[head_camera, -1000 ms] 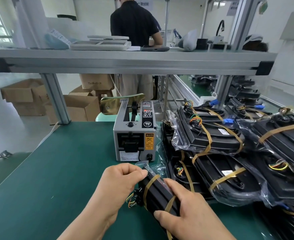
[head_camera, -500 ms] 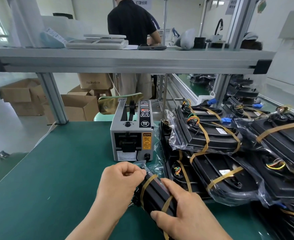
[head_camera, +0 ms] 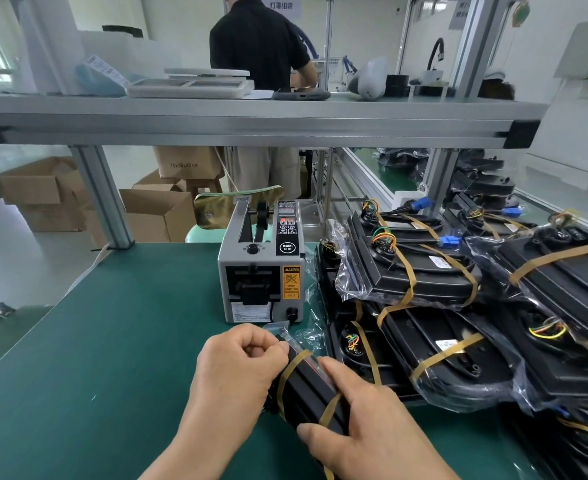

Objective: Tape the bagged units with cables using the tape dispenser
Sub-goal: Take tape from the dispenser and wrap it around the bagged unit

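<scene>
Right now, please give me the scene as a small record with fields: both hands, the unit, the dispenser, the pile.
left hand: fingers curled on the far end of the held unit
right hand: grips its near end
held unit: black, bagged, two brown tape strips round it
tape dispenser: behind the hands, on the green table
taped units: stacked to the right
</scene>
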Motion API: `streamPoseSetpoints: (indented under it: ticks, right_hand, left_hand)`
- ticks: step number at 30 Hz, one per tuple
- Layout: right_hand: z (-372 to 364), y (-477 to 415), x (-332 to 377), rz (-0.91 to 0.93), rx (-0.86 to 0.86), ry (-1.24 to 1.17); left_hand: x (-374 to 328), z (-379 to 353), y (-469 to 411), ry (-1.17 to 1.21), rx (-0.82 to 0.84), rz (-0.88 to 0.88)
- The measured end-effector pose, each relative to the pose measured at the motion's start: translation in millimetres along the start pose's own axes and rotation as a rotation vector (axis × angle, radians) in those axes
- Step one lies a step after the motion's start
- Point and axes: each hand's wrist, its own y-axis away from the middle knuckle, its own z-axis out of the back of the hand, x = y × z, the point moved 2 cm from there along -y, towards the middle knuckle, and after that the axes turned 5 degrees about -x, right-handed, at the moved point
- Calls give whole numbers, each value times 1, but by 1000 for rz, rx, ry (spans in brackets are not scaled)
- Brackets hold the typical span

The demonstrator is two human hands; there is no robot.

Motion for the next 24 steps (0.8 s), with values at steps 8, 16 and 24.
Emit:
streamPoseSetpoints:
  ticks: [8, 16, 24]
  right_hand:
    - [-1, 2, 3, 0, -6, 53]
    - [-5, 2, 2, 56, -10, 99]
    - [4, 0, 8, 15, 59, 96]
  left_hand:
    - [8, 5, -4, 51, -4, 146]
    - [12, -5, -2, 263, 70, 265]
    - [15, -7, -6, 334, 46, 291]
